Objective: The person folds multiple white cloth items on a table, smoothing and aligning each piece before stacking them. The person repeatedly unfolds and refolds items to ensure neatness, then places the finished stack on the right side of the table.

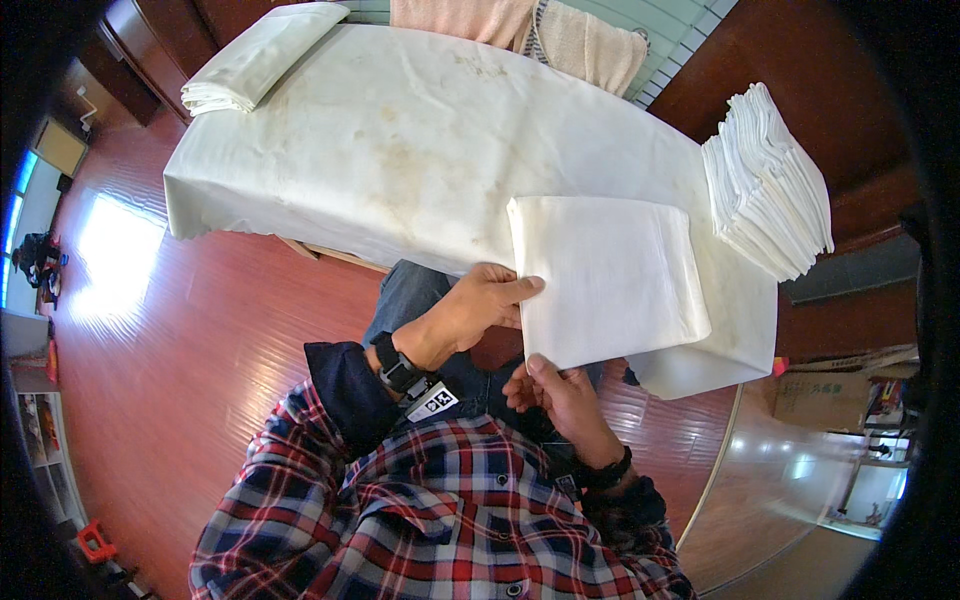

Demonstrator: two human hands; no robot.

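Observation:
A folded white cloth (607,274) lies near the front right part of a padded table with a white cover (450,150). My left hand (480,304) grips the cloth's left edge, thumb on top and fingers underneath. At the cloth's near left corner, my right hand (559,394) pinches the edge with its thumb; part of its index finger is hidden under the fabric, and the other fingers are curled below. The cloth's near edge reaches past the table's front edge. Brownish stains mark the table cover.
A tall stack of folded white cloths (772,184) stands at the table's right end. Another folded white cloth bundle (262,56) lies at the far left corner. Towels (585,45) hang behind the table. A cardboard box (821,401) sits at right; a red stool (96,541) stands lower left.

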